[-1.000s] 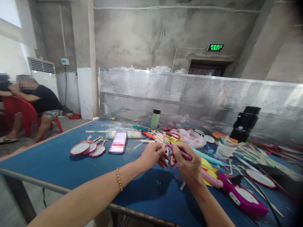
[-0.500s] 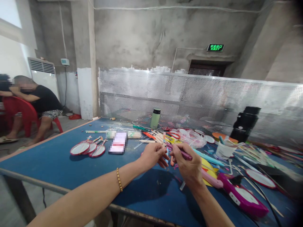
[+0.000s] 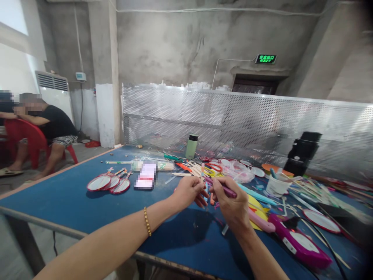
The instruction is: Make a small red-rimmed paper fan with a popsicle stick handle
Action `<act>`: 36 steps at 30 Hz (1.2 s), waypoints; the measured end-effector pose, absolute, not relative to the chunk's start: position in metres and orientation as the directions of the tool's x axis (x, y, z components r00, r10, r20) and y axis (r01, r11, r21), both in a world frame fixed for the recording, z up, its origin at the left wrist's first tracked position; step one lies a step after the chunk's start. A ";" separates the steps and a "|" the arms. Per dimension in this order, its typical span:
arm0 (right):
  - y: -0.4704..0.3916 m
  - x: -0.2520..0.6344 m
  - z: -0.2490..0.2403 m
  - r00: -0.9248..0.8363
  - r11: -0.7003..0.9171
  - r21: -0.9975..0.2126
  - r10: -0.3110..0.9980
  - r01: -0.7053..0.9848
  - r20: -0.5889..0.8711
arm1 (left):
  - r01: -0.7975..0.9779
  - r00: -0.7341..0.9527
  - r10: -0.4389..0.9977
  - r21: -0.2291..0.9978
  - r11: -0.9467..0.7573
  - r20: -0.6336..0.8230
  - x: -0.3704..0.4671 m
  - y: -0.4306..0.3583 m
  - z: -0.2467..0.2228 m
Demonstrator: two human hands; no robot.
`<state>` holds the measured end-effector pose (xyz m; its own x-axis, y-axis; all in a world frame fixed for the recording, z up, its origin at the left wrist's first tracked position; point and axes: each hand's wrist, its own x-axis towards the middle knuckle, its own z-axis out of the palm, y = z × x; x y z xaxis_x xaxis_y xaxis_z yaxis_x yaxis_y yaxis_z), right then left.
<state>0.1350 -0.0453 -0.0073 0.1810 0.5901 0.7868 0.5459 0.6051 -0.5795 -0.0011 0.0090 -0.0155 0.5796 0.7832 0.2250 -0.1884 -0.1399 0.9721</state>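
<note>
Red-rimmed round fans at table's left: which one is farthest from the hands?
The leftmost fan of the three overlapping ones: it lies at the outer left end, while the right one is closest to the left hand.

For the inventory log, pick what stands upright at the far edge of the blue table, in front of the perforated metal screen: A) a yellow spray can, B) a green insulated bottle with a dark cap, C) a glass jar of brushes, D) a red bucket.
B: a pale green insulated bottle with a dark cap stands upright near the far edge of the blue table, just before the perforated metal screen.
</note>
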 end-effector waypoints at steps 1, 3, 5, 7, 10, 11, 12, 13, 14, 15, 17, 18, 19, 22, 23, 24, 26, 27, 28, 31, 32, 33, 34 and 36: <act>-0.045 0.135 -0.007 0.183 0.604 -0.580 0.590 0.546 0.786 | -0.190 0.579 0.783 0.972 -0.141 0.227 -0.001 0.009 -0.016; -0.045 0.134 -0.007 0.179 0.603 -0.581 0.594 0.546 0.784 | -0.192 0.578 0.783 0.970 -0.146 0.232 0.000 0.009 -0.016; -0.045 0.133 -0.007 0.178 0.601 -0.580 0.594 0.550 0.784 | -0.188 0.576 0.783 0.970 -0.152 0.234 0.000 0.009 -0.016; -0.046 0.132 -0.006 0.178 0.597 -0.580 0.595 0.554 0.784 | -0.182 0.576 0.783 0.971 -0.157 0.235 0.000 0.010 -0.016; -0.047 0.131 -0.005 0.177 0.593 -0.585 0.602 0.554 0.779 | -0.179 0.578 0.782 0.971 -0.157 0.233 -0.001 0.010 -0.015; -0.047 0.131 -0.004 0.179 0.592 -0.587 0.603 0.552 0.777 | -0.181 0.579 0.782 0.971 -0.154 0.232 -0.001 0.010 -0.015; -0.048 0.132 -0.004 0.181 0.592 -0.588 0.603 0.551 0.777 | -0.182 0.579 0.783 0.972 -0.150 0.229 -0.001 0.010 -0.015; -0.048 0.132 -0.004 0.183 0.592 -0.591 0.604 0.548 0.776 | -0.181 0.579 0.783 0.973 -0.145 0.225 -0.001 0.010 -0.015; -0.048 0.132 -0.004 0.186 0.593 -0.593 0.604 0.545 0.775 | -0.181 0.579 0.784 0.973 -0.143 0.223 -0.001 0.010 -0.015; -0.048 0.133 -0.005 0.188 0.593 -0.595 0.605 0.543 0.774 | -0.180 0.579 0.785 0.973 -0.142 0.221 -0.001 0.009 -0.014; -0.048 0.134 -0.005 0.185 0.590 -0.595 0.608 0.546 0.772 | -0.179 0.577 0.786 0.973 -0.143 0.222 -0.001 0.009 -0.014; -0.048 0.134 -0.005 0.183 0.587 -0.593 0.608 0.551 0.773 | -0.179 0.576 0.787 0.973 -0.145 0.223 -0.001 0.009 -0.014; -0.048 0.134 -0.005 0.184 0.585 -0.589 0.605 0.557 0.775 | -0.180 0.575 0.787 0.973 -0.144 0.223 -0.001 0.009 -0.014; -0.046 0.133 -0.005 0.186 0.585 -0.578 0.593 0.569 0.783 | -0.184 0.579 0.784 0.973 -0.139 0.222 -0.001 0.009 -0.014; -0.046 0.132 -0.005 0.187 0.587 -0.576 0.589 0.569 0.786 | -0.184 0.582 0.783 0.973 -0.138 0.221 -0.001 0.009 -0.014; -0.046 0.132 -0.005 0.187 0.589 -0.575 0.588 0.568 0.787 | -0.184 0.583 0.781 0.973 -0.138 0.221 -0.001 0.009 -0.014; -0.046 0.131 -0.004 0.184 0.591 -0.575 0.590 0.566 0.787 | -0.182 0.585 0.779 0.973 -0.144 0.225 -0.001 0.009 -0.015; -0.046 0.131 -0.004 0.183 0.591 -0.577 0.592 0.564 0.785 | -0.181 0.585 0.779 0.972 -0.148 0.227 -0.001 0.009 -0.015; -0.046 0.131 -0.005 0.181 0.592 -0.577 0.593 0.562 0.785 | -0.179 0.584 0.779 0.972 -0.151 0.229 -0.001 0.008 -0.015; -0.047 0.131 -0.005 0.180 0.600 -0.575 0.589 0.557 0.788 | -0.177 0.587 0.778 0.973 -0.147 0.224 -0.001 0.008 -0.015; -0.048 0.131 -0.004 0.183 0.602 -0.575 0.586 0.554 0.790 | -0.177 0.587 0.778 0.973 -0.147 0.224 -0.001 0.008 -0.014; -0.048 0.132 -0.004 0.188 0.602 -0.576 0.583 0.553 0.790 | -0.176 0.587 0.778 0.973 -0.146 0.223 -0.001 0.008 -0.014; -0.048 0.132 -0.004 0.192 0.600 -0.578 0.583 0.553 0.790 | -0.177 0.586 0.779 0.973 -0.146 0.223 -0.001 0.008 -0.014; -0.048 0.133 -0.004 0.197 0.596 -0.580 0.583 0.556 0.788 | -0.177 0.583 0.782 0.974 -0.141 0.220 -0.001 0.009 -0.014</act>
